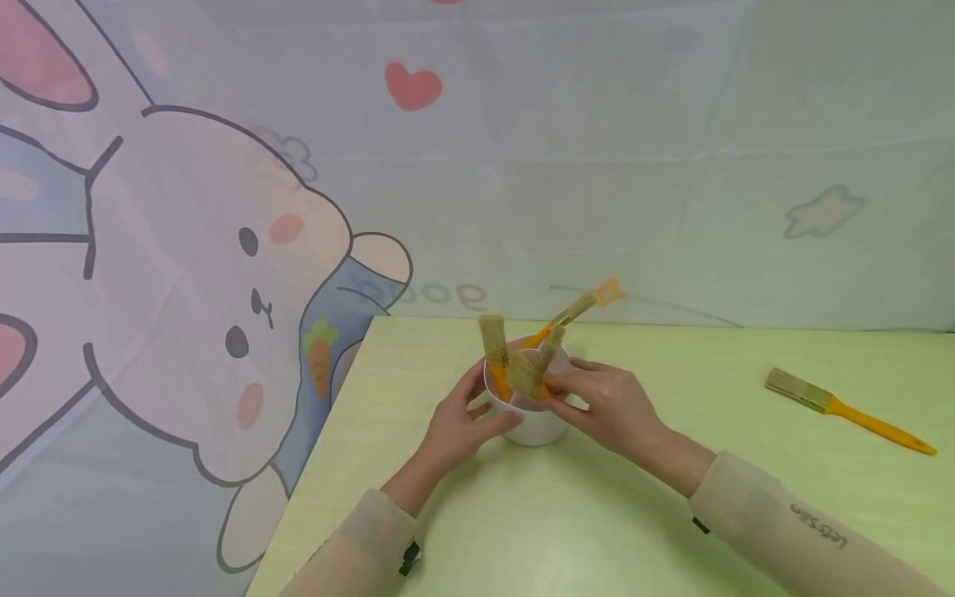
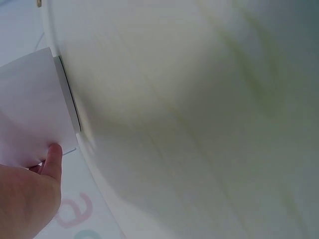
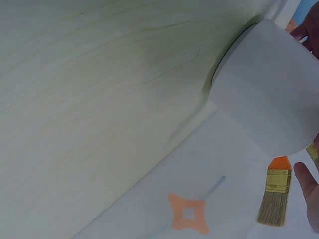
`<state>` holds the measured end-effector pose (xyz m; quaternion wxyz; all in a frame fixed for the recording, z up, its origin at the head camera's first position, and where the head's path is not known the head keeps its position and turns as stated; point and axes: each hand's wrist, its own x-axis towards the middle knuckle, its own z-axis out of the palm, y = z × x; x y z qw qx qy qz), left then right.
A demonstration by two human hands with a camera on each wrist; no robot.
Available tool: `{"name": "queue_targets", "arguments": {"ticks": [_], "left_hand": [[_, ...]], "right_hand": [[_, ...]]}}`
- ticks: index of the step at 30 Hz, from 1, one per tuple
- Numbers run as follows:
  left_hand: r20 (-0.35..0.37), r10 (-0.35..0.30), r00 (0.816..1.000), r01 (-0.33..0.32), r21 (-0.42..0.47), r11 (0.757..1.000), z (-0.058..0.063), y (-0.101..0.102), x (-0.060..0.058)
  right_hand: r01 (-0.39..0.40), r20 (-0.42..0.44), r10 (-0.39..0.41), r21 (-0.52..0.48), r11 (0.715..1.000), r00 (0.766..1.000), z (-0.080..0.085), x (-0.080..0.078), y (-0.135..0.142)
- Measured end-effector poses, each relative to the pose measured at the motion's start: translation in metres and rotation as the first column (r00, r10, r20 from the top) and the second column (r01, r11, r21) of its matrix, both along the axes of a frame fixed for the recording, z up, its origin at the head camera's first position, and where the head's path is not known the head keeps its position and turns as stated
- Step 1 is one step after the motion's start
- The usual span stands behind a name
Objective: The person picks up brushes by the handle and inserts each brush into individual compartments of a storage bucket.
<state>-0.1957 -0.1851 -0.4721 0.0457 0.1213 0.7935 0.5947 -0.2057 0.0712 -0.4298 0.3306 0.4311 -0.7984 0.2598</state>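
Observation:
A white cup (image 1: 539, 428) stands near the table's back edge, its mouth upward. My left hand (image 1: 458, 424) grips its left side, thumb at the front; in the left wrist view the left thumb (image 2: 55, 154) lies along the cup wall (image 2: 35, 107). Several paintbrushes with orange handles lean in the cup, bristles up: one paintbrush (image 1: 493, 338) at the left, another (image 1: 578, 307) tilting out to the back right. At the right rim my right hand (image 1: 608, 405) pinches a paintbrush (image 1: 526, 377) by its orange part. The handles' lower ends are hidden inside the cup.
A loose paintbrush (image 1: 850, 411) with an orange handle lies at the right of the pale green table (image 1: 477, 531). Behind the table hangs a printed cloth (image 1: 597, 166) with a rabbit, a heart and a star.

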Motion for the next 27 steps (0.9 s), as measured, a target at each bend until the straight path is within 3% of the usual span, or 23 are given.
{"name": "queue_targets", "arguments": {"ticks": [27], "left_hand": [[-0.007, -0.006, 1.0, 0.006, 0.0, 1.0, 0.0037, 0.0007, 0.0018]], "right_hand": [[0.019, -0.032, -0.018, 0.052, 0.998, 0.999, 0.0003, -0.0034, -0.0061]]}}
